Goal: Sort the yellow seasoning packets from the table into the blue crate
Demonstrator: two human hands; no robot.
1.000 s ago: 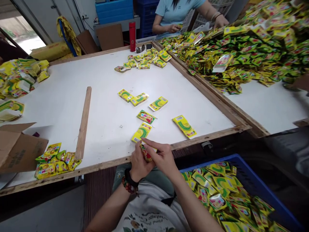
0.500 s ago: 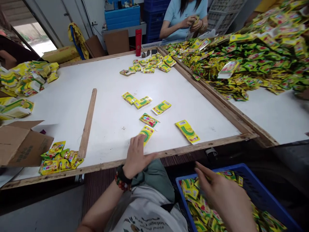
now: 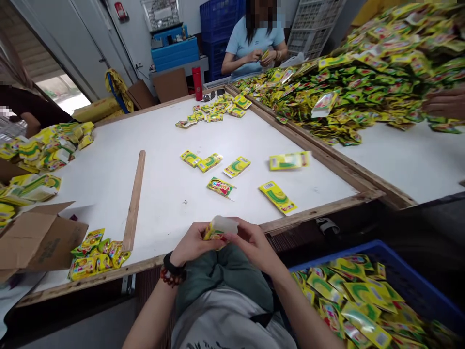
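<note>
A small yellow-green candy box with a white flap standing up is held just off the table's front edge, above my lap. My left hand grips its left side, and my right hand closes on its right side. Beyond my hands lies a green box with red and white print. Several flat yellow-green boxes are spread around it. Near the front edge at right is another flat box. Behind that one, a box blurred by motion appears above or on the table.
A blue crate full of boxes stands low at right. Wooden strips edge and divide the white table. A large heap of packets lies at right, with someone's hand beside it. A person in light blue sits across.
My right hand has come up from over the crate to join my left. The box under my left hand is now lifted between both hands. A blurred box has appeared at right.
</note>
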